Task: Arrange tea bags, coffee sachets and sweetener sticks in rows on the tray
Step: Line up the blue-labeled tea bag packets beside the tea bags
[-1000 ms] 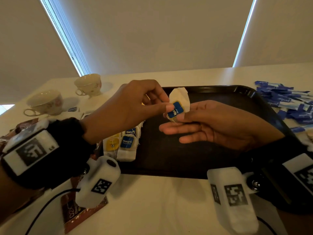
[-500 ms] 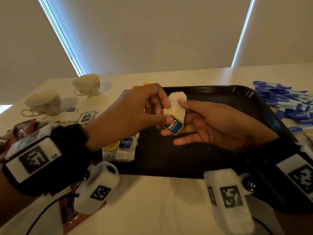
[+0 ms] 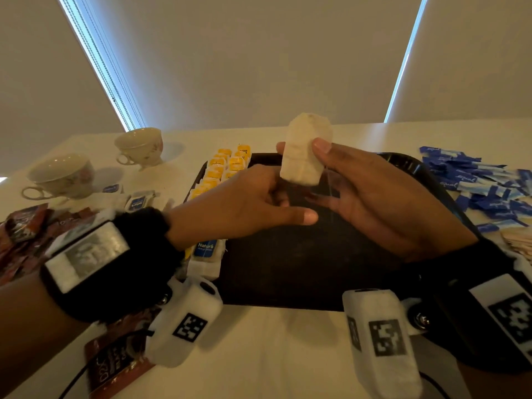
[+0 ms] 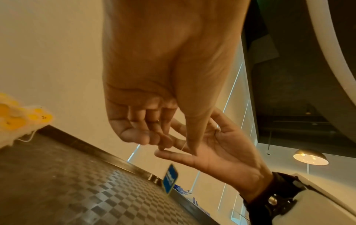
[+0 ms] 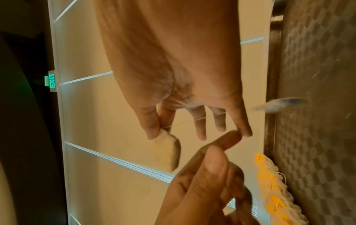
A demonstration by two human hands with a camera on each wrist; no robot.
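Note:
A white tea bag [image 3: 305,151] is held upright above the black tray [image 3: 288,269], pinched between the thumb and forefinger of my right hand [image 3: 331,159]. Its string hangs down, and the blue tag [image 4: 170,178] dangles free just over the tray floor; the right wrist view shows the bag [image 5: 167,152] and the blurred tag [image 5: 279,105]. My left hand [image 3: 259,197] sits just left of the right hand, fingers curled, thumb stretched out, holding nothing. Yellow-tagged tea bags [image 3: 221,171] lie in rows along the tray's left side, with blue-tagged ones [image 3: 205,251] nearer me.
Blue sweetener sticks [image 3: 483,185] are heaped right of the tray, with wooden stirrers [image 3: 518,237] in front of them. Red-brown coffee sachets [image 3: 26,226] lie at the left, one [image 3: 115,367] by my left wrist. Two teacups [image 3: 63,175] and loose tea bags [image 3: 138,200] sit at the back left.
My right hand has raised the tea bag and turned it upright. My left hand has let go of the blue tag, which now hangs on its string.

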